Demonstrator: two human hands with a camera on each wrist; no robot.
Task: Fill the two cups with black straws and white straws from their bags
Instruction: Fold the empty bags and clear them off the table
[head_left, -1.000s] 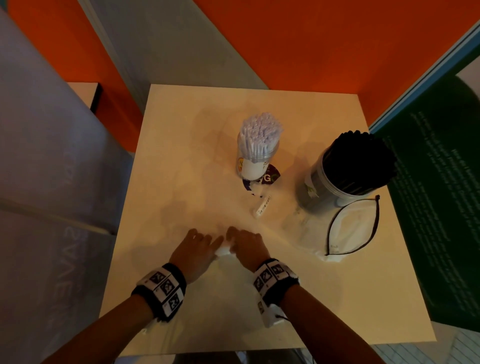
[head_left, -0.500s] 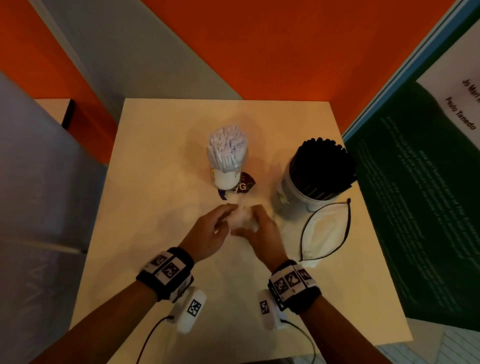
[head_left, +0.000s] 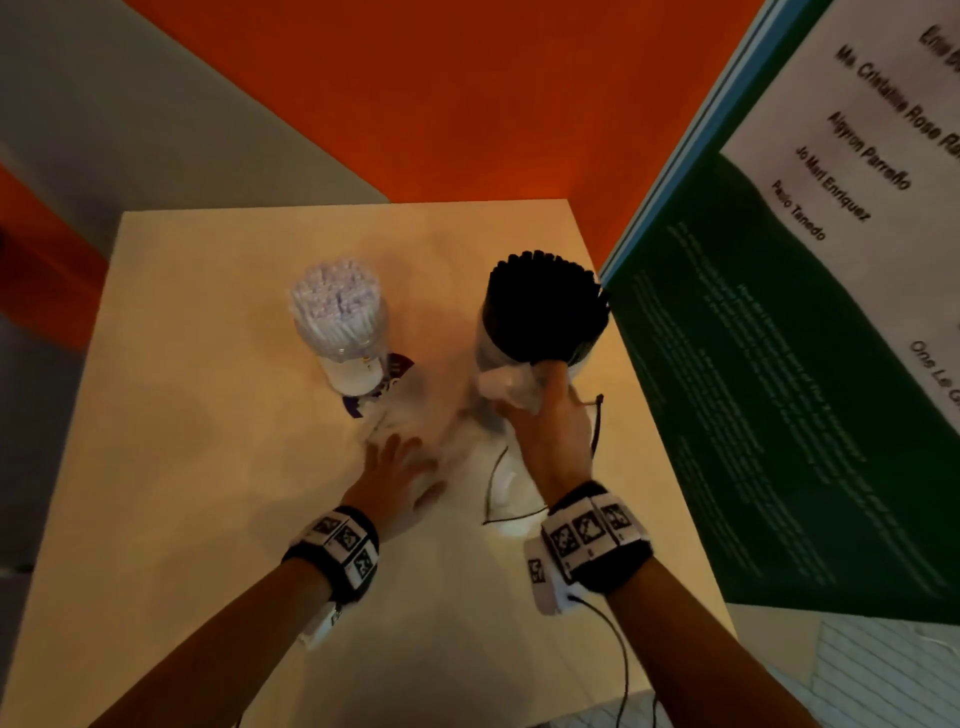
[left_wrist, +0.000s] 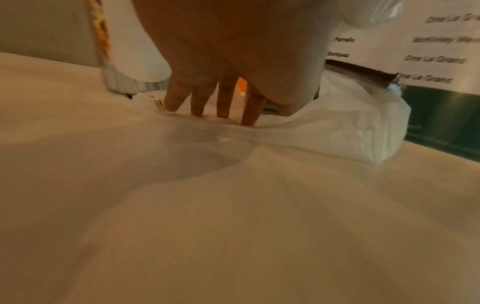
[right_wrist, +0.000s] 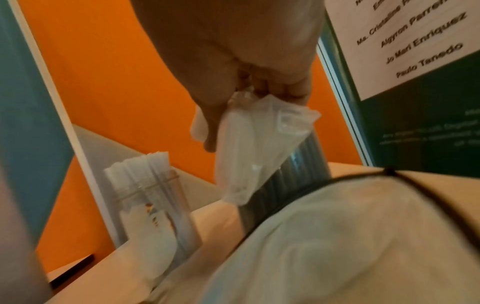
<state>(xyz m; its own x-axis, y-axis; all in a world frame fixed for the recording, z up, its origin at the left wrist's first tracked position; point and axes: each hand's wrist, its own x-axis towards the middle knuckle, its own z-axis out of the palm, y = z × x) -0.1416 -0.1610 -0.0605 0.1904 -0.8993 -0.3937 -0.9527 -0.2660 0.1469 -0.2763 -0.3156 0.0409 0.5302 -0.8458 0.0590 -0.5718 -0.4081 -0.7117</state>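
Observation:
A clear cup of white straws (head_left: 337, 322) stands left of a wider cup packed with black straws (head_left: 545, 306) on the cream table (head_left: 208, 415). My right hand (head_left: 550, 410) is raised just in front of the black-straw cup and grips a crumpled clear plastic bag (head_left: 511, 387). In the right wrist view the curled fingers (right_wrist: 283, 90) pinch that bag (right_wrist: 254, 148), which hangs down. My left hand (head_left: 397, 462) lies flat, fingers (left_wrist: 223, 102) straight, pressing a thin clear plastic bag (left_wrist: 337, 127) onto the table near the white-straw cup (left_wrist: 124, 61).
A white pouch with a black cord (head_left: 501, 499) lies under my right wrist, also the pouch (right_wrist: 337, 236) seen close up. A purple label (head_left: 400, 366) sits at the white cup's base. A green and white poster board (head_left: 779, 364) stands along the table's right edge; orange wall behind.
Both hands were together over crumpled plastic at mid-table. Now the right hand has carried the bag up toward the black-straw cup, and the left hand has spread flat on the table.

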